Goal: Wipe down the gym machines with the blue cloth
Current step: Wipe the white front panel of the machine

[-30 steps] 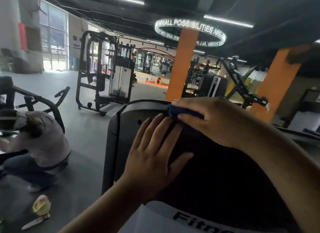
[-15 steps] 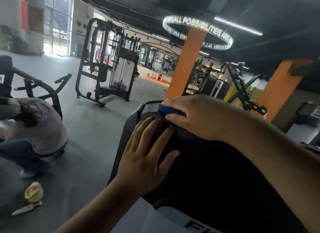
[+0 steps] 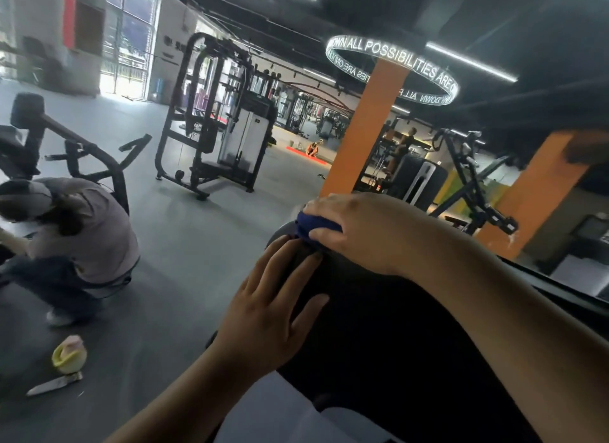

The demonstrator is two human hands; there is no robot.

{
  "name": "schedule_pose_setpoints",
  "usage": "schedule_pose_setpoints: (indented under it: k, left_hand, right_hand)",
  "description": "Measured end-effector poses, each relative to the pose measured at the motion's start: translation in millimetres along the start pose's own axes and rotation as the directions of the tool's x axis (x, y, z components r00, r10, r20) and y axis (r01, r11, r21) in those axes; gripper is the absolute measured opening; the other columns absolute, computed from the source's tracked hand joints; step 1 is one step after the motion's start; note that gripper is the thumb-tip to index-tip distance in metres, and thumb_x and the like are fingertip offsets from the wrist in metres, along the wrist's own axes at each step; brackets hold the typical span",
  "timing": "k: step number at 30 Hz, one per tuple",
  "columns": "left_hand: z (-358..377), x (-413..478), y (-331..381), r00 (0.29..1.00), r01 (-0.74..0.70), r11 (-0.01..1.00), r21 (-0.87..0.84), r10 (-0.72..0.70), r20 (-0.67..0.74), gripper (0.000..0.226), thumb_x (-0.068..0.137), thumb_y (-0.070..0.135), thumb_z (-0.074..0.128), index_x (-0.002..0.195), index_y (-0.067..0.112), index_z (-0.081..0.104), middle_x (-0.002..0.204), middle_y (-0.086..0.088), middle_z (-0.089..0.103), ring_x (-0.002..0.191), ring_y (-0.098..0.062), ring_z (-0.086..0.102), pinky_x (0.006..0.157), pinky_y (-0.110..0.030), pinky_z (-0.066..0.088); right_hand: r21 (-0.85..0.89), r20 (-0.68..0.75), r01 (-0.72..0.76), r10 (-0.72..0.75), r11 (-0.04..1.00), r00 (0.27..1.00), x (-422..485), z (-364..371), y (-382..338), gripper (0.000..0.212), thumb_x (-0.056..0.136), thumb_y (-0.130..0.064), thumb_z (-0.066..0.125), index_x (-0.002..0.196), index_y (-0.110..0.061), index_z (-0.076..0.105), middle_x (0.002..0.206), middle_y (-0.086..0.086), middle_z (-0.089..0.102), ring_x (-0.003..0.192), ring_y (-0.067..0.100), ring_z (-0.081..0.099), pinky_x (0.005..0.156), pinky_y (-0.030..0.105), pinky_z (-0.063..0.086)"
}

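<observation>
Fingers of left hand straight, spread flat on black machine pad. Right hand curled over blue cloth at pad's top edge, cloth mostly hidden under palm. Pad's base cut off by frame. Beyond: crouching person, partly cut off at left; cable machine blurry.

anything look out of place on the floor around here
Yes: at lower left a yellow-green fruit-like thing sits on the grey floor with what looks like a knife beside it. Loose food and a blade are odd there, near the crouching person.
</observation>
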State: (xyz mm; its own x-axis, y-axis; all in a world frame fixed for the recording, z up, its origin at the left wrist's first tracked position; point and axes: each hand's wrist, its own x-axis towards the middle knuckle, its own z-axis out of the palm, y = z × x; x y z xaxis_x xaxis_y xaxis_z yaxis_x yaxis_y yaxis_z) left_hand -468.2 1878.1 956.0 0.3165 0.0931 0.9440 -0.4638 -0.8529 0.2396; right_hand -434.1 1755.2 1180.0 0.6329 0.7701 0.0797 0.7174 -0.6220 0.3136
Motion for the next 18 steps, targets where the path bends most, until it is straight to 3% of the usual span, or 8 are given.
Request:
schedule_pose_setpoints:
  k: [5, 8, 10, 14, 16, 18]
  left_hand:
    - [-1, -7, -9, 0.998, 0.058, 0.998, 0.007, -0.058, 0.030, 0.056, 0.111, 0.037, 0.065, 0.153, 0.001, 0.059, 0.163, -0.019, 0.050, 0.157, -0.037, 0.042, 0.122, -0.054, 0.046]
    - [-1, -8, -8, 0.998, 0.050, 0.999, -0.003, -0.050, 0.038, 0.056, 0.111, 0.037, 0.063, 0.154, 0.000, 0.058, 0.165, -0.019, 0.048, 0.158, -0.037, 0.041, 0.123, -0.053, 0.045]
    - [-3, -11, -11, 0.998, 0.048, 0.999, -0.008, -0.047, 0.039, 0.057, 0.109, 0.035, 0.068, 0.154, 0.002, 0.058, 0.165, -0.017, 0.048, 0.157, -0.037, 0.042, 0.120, -0.054, 0.048]
    - [-4, -19, -14, 0.998, 0.040, 0.999, -0.006, -0.040, 0.058, 0.059, 0.107, 0.030, 0.072, 0.157, 0.004, 0.055, 0.169, -0.015, 0.044, 0.160, -0.035, 0.038, 0.120, -0.055, 0.048]
    - [-3, -21, -12, 0.997, 0.055, 0.998, -0.034, -0.053, 0.052, 0.060, 0.109, 0.031, 0.069, 0.160, 0.005, 0.051, 0.170, -0.015, 0.043, 0.161, -0.034, 0.037, 0.123, -0.054, 0.046]
    - [-3, -26, -13, 0.996, 0.080, 0.995, -0.059, -0.077, 0.052, 0.058, 0.110, 0.032, 0.067, 0.159, 0.004, 0.051, 0.168, -0.014, 0.045, 0.159, -0.031, 0.040, 0.123, -0.052, 0.046]
  right_hand:
    - [-0.097, -0.040, -0.005, 0.002, 0.995, 0.999, 27, 9, -22, 0.037, 0.111, -0.050, 0.046, 0.140, -0.035, 0.062, 0.133, -0.001, 0.071, 0.113, 0.023, 0.066, 0.100, 0.049, 0.056]
    - [-0.099, 0.044, 0.012, -0.008, 0.995, 0.999, 32, 1, -26, 0.043, 0.112, -0.049, 0.048, 0.152, -0.036, 0.055, 0.145, 0.000, 0.065, 0.125, 0.025, 0.063, 0.106, 0.048, 0.052]
    - [-0.115, 0.062, -0.006, 0.013, 0.993, 0.998, 24, -6, -15, 0.045, 0.112, -0.050, 0.048, 0.155, -0.038, 0.053, 0.143, -0.001, 0.066, 0.122, 0.023, 0.063, 0.105, 0.046, 0.052]
    - [-0.162, -0.044, -0.027, 0.020, 0.986, 0.999, 26, 9, -24, 0.035, 0.112, -0.047, 0.045, 0.137, -0.031, 0.063, 0.127, 0.000, 0.071, 0.108, 0.022, 0.065, 0.097, 0.046, 0.057]
    - [-0.293, -0.097, 0.036, -0.067, 0.955, 0.993, 31, 28, -38, 0.035, 0.113, -0.039, 0.042, 0.136, -0.023, 0.063, 0.136, 0.005, 0.067, 0.124, 0.028, 0.063, 0.106, 0.050, 0.054]
    - [-0.364, -0.114, 0.081, -0.131, 0.928, 0.985, 25, 46, -47, 0.045, 0.114, -0.031, 0.036, 0.153, -0.017, 0.053, 0.160, 0.012, 0.052, 0.152, 0.037, 0.045, 0.127, 0.053, 0.036]
